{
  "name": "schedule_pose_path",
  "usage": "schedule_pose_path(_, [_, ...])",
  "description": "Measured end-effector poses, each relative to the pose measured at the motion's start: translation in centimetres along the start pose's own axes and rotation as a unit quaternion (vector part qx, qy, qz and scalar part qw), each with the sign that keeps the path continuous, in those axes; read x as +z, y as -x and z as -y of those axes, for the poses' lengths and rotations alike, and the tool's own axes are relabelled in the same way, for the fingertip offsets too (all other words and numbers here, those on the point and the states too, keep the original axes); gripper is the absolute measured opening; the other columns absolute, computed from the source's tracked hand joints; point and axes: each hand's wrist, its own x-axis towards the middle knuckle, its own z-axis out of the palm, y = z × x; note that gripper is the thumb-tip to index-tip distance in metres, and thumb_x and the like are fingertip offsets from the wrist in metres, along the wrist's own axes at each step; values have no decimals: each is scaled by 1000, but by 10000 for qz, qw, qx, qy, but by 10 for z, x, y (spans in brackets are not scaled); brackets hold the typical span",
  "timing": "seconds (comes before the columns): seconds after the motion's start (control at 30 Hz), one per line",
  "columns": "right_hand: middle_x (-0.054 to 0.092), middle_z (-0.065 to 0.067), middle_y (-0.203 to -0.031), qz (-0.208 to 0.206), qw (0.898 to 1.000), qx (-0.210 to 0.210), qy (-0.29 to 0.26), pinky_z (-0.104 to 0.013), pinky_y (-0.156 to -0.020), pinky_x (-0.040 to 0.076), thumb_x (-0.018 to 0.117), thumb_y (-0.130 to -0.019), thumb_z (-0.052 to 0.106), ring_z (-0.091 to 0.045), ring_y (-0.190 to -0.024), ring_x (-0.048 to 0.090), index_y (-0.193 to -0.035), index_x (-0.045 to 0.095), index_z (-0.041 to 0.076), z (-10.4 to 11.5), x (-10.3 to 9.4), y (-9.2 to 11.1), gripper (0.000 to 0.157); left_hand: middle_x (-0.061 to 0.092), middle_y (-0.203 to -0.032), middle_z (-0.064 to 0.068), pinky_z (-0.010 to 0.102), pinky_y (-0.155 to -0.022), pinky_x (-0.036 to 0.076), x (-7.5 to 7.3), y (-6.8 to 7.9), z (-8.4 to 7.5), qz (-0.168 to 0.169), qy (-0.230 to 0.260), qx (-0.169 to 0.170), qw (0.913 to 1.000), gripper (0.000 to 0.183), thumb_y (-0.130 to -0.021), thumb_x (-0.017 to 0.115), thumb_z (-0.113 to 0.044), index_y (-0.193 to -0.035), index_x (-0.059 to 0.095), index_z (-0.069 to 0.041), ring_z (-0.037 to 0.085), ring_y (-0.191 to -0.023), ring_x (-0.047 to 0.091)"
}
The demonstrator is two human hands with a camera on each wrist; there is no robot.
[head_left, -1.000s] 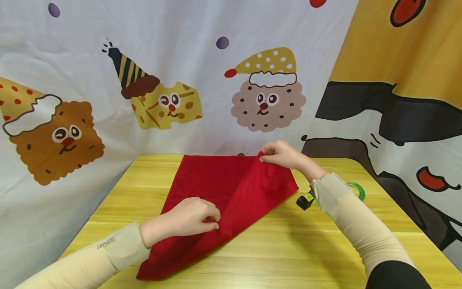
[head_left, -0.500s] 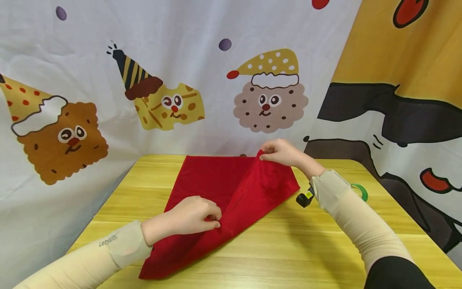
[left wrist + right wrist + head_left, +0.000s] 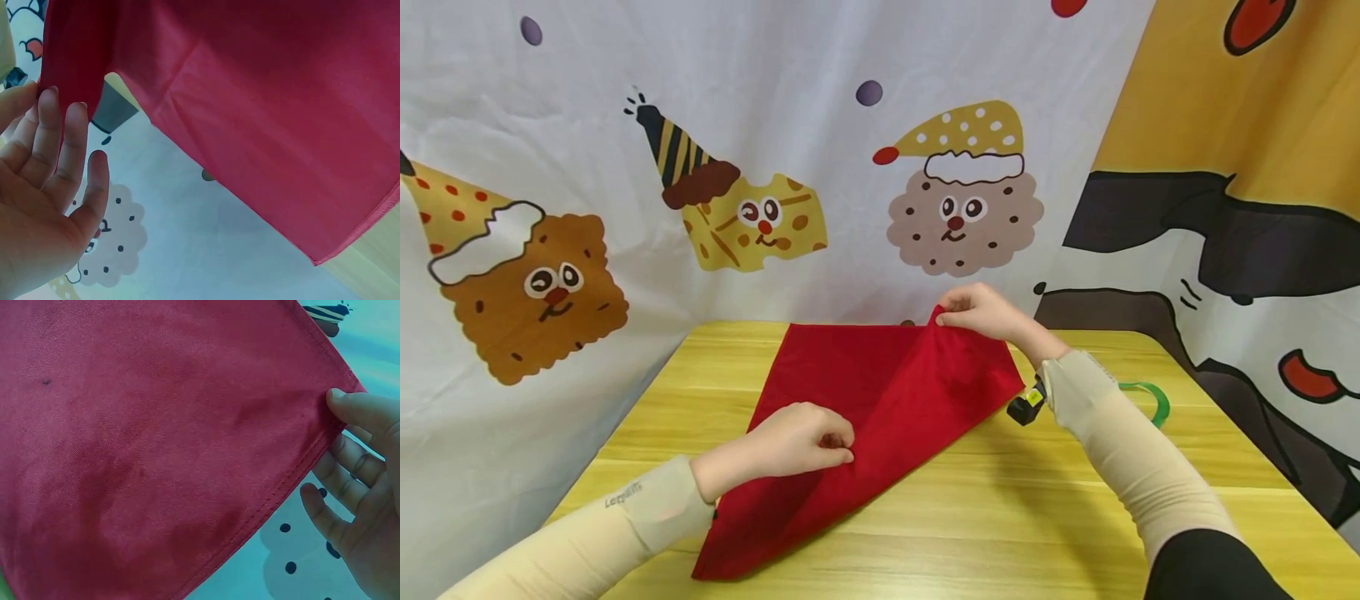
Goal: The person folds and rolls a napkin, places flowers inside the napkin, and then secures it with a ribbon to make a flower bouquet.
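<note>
Cartoon-printed curtain [image 3: 850, 42] backs the wooden table [image 3: 1000, 525]; beside the right sleeve [image 3: 1138, 450] show a black device [image 3: 1021, 410] and green band [image 3: 1162, 407]. Cloth [image 3: 910, 417] lies partly raised on the table, left hand [image 3: 797, 437] pinching its edge, right hand [image 3: 985, 315] its corner.

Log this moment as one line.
left hand: pinches red cloth | right hand: pinches a raised corner of it | red cloth: partly raised above wooden table
</note>
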Motion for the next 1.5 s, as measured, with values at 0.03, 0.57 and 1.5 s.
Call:
schedule_pose_path(0.03, [69,-11,-86,-24,10000,20,-63,-29,-67,47,68,-90,13,-30,-73,60,-97,71,3,-1,0,0,12,54,-70,-22,23,-60,45,0,0,1,-20,34,-28,10000,15,-86,74,-21,-77,63,-27,-1,-62,50])
schedule_pose_path(0.57, [70,-13,-87,-342,9994,-86,-3,-25,-72,46,67,-88,3,-15,-77,60,-97,69,-5,34,12,-5,12,53,-65,-21,24,-60,44,-2,7,20,-154,126,-313,9993,15,-86,73,-21,-76,63,-26,0,-60,47])
schedule_pose_path(1.5, [70,-3,-86,-288,9991,201,-220,-25,-64,48,70,-87,11,-13,-69,56,-98,71,3,-19,23,-42,13,51,-61,-18,24,-59,42,-3,6,49,-323,277,-534,9977,15,-86,73,-20,-77,64,-27,1,-59,45])
